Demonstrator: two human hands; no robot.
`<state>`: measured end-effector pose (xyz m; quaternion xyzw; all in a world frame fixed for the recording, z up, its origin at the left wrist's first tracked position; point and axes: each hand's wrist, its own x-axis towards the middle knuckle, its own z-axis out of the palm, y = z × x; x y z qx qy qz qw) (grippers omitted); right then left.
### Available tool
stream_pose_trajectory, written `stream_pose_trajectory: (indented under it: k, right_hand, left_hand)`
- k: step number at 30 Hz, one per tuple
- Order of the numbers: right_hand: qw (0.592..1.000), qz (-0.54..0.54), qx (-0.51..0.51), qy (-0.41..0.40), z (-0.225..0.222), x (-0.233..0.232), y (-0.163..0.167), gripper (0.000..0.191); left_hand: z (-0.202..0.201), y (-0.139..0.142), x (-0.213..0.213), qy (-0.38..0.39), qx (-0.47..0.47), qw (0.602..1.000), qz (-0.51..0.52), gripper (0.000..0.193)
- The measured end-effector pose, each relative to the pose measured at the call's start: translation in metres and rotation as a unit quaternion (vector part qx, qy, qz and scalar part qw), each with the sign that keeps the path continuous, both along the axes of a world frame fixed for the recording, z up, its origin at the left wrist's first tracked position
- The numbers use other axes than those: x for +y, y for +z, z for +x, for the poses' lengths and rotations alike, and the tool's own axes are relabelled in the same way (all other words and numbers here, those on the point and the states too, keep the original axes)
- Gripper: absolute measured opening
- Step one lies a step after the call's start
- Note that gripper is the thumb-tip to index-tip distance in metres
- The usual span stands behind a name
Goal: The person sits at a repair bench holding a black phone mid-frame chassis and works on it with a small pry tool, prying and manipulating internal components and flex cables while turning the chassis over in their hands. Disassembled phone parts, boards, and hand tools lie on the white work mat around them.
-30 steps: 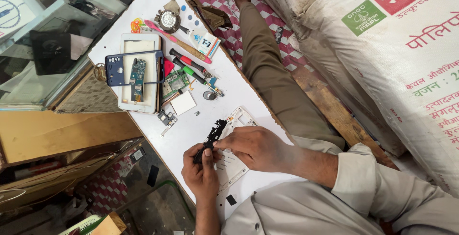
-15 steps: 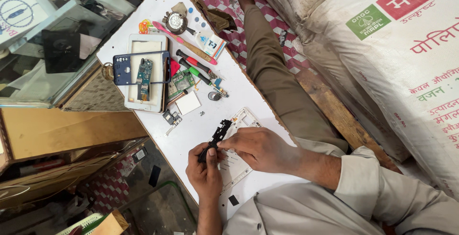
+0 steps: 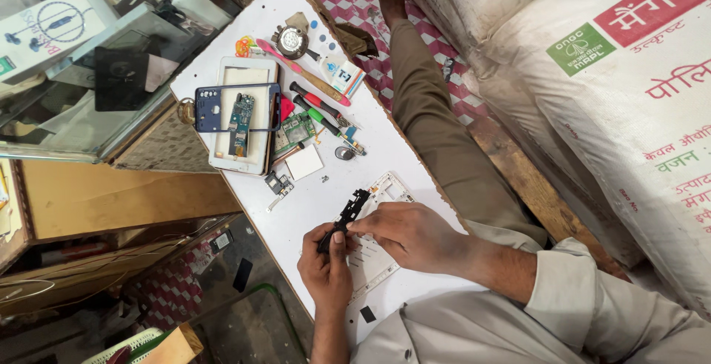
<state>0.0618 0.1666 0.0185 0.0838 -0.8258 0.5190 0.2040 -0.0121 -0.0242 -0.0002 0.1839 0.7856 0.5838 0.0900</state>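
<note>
change: against the pictures from a second and half a second ago, both hands sit in the same spot at the near end of the table and the black strip has the same tilt; only the camera view has drifted a little. judged from that, the grip is settled and the work on the part is steady, fine handling rather than a reach or a put-down.
left hand: the left hand point(image 3: 326, 268) comes up from the bottom edge, fingers curled nearly closed, thumb pressed on the lower end of the narrow black plastic frame strip point(image 3: 343, 220).
right hand: the right hand point(image 3: 411, 234) reaches in from the grey sleeve point(image 3: 585, 297), fingers bent and close together, tips resting on the middle of the strip; whether it pinches or only steadies it cannot be told.
part: the strip is tilted, its upper end free, held just above the white phone back shell point(image 3: 374, 249) lying flat under both hands.
table: white-topped board point(image 3: 311, 208), carrying everything.
further up: a blue phone frame with a green circuit board point(image 3: 238, 121), lying on a white tray point(image 3: 244, 75); red- and green-handled screwdrivers point(image 3: 320, 108) just beside it; a small white square piece point(image 3: 304, 162) between the tray and the hands.
right side: large white woven sacks point(image 3: 592, 75), well apart from the hands.
</note>
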Motion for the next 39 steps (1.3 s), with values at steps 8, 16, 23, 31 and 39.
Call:
stream_pose_trajectory:
  k: [8,16,23,31,39]
  right_hand:
    - [1.000,0.005,-0.002,0.006,-0.001,0.001,0.001,0.039]
    - [1.000,-0.008,-0.007,0.005,-0.001,0.002,0.005,0.040]
    - [1.000,-0.020,-0.018,0.006,-0.002,0.002,0.006,0.041]
    - [0.999,-0.026,-0.020,0.001,-0.006,0.000,0.010,0.035]
    - [0.999,-0.007,-0.026,-0.023,-0.010,-0.004,0.000,0.036]
  left_hand:
    - [-0.001,-0.007,-0.001,0.004,-0.023,0.999,0.023,0.022]
    - [-0.004,-0.011,-0.002,-0.003,-0.012,1.000,0.021,0.021]
    - [-0.005,-0.009,0.000,-0.009,-0.024,0.999,0.034,0.021]
    - [-0.008,0.004,0.005,-0.012,0.023,0.999,-0.021,0.017]
    - [-0.012,0.008,0.005,-0.028,0.025,0.999,-0.023,0.016]
